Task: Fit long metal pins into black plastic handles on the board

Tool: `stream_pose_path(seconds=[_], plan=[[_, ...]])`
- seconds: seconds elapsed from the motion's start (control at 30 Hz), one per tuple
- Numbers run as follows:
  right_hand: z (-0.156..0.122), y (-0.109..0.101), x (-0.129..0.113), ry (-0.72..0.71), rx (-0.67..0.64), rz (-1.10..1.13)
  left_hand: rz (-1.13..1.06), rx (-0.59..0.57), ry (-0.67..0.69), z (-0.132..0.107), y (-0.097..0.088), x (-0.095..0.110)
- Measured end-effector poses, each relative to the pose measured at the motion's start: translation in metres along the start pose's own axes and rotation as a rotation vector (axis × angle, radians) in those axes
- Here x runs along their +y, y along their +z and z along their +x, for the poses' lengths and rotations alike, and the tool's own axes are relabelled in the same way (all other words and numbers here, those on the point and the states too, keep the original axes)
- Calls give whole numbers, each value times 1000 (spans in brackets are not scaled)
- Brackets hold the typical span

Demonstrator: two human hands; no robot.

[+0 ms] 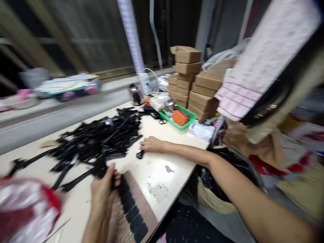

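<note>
My left hand (103,192) is at the lower middle of the table, its fingers closed on a black plastic strip (101,172) that runs into the edge of a large heap of similar black plastic strips (101,141). Under my left wrist lies a brown-backed sheet of black square pads (134,211). My right hand (152,144) rests flat on the pale tabletop (162,175), reaching across from the right. Its fingertips are close to a small black piece (140,154) and hold nothing. The frame is motion-blurred.
Behind the heap, a green tray (177,118) holds an orange object. Stacked cardboard boxes (187,64) rise beyond it. A red-and-white plastic bag (25,209) blurs the lower left. Below the table edge on the right, a basket (215,199) holds black items.
</note>
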State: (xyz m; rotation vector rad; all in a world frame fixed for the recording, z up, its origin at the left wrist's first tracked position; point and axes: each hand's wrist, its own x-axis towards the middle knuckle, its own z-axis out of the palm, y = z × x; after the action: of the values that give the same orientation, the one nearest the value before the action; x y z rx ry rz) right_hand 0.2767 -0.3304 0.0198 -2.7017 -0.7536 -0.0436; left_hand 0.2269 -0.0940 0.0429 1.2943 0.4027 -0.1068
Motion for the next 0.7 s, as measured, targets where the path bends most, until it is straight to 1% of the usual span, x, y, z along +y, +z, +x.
stream_pose_path(seconds=[0.07, 0.1, 0.13, 0.2, 0.27, 0.33, 0.4, 0.47, 0.53, 0.6, 0.7], plan=[[6, 8, -22, -7, 50, 35, -39, -4, 36, -12, 9, -3], [10, 13, -36, -2, 79, 59, -52, 2, 29, -15, 10, -4], [14, 17, -50, -4, 95, 84, -68, -18, 20, -16, 10, -6], [20, 23, -77, -35, 94, 131, -109, -69, -6, -15, 5, -8], [27, 25, -92, -64, 68, 161, -154, -96, -17, -12, -5, -11], [36, 21, -88, -12, 72, 160, -213, -70, -46, -10, -17, -11], [46, 16, -71, 110, 105, 133, -297, -44, -117, -9, -28, -9], [54, 14, -50, 212, 113, 100, -387, -72, -193, -9, -36, -5], [57, 17, -35, 262, 98, 79, -453, -114, -220, -12, -44, -2], [55, 21, -28, 280, 88, 72, -491, -113, -215, -14, -50, 1], [47, 22, -30, 307, 92, 89, -523, -54, -189, -15, -60, 2]])
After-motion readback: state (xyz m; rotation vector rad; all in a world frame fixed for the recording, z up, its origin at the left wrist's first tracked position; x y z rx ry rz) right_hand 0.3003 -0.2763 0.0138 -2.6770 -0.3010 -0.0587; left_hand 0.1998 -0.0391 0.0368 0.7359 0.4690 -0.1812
